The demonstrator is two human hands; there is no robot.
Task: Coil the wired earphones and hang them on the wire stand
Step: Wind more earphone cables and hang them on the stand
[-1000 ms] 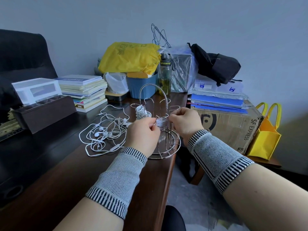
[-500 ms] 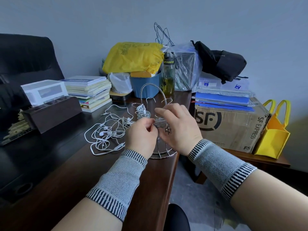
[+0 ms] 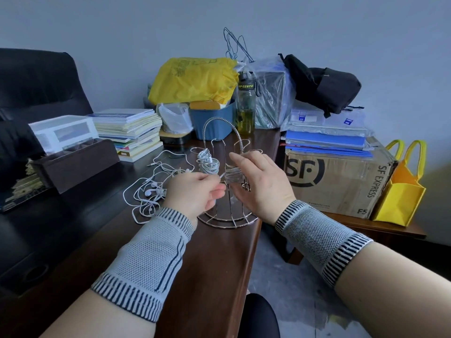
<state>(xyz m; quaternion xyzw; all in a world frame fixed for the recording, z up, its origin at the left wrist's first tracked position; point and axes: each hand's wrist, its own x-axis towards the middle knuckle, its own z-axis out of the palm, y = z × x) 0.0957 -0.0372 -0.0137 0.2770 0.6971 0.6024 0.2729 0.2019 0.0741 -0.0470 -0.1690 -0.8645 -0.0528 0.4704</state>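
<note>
Left hand [image 3: 195, 193] pinches the earphone cord's end; right hand [image 3: 261, 181], fingers relaxed, touches the coiled earphones [image 3: 234, 176].

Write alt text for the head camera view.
Two hands work a coiled earphone bundle at a wire stand on a dark desk: the left hand pinches its loose cord end, the right hand is cupped beside it. Another coil already hangs on the stand, and tangled earphones lie to the left.

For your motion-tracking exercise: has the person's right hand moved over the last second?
Yes. The right hand has crossed leftward in front of the wire stand, toward the left hand.
</note>
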